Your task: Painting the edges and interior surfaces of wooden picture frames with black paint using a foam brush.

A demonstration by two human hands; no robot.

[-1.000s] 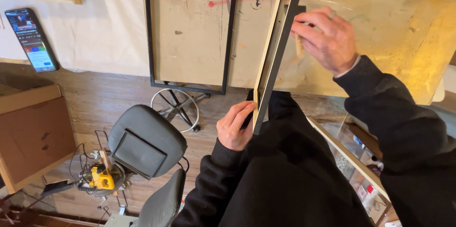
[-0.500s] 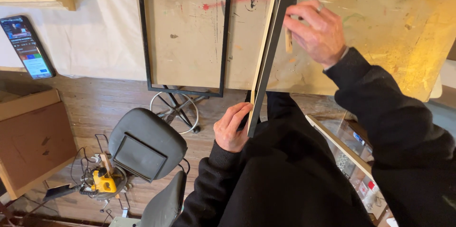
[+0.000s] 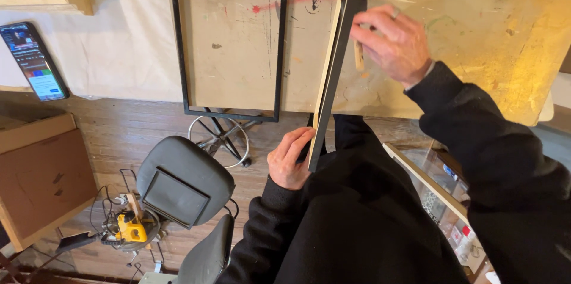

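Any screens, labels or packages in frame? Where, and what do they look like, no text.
Phone: far left on the white cloth, tilted, lit screen, dark rectangle with coloured blocks.
Cardboard box: lower left on the wood floor, plain brown.
Small packages: lower right under the shelf, too blurred to describe.

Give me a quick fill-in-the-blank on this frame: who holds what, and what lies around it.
1. The left hand grips the ____ end of the black frame held on edge.
2. The right hand presses a small ____ block against that frame.
3. A second black frame lies flat on the paint-stained ____.
4. A ____ with a lit screen lies at far left.

Missing words: lower; wooden; table; phone
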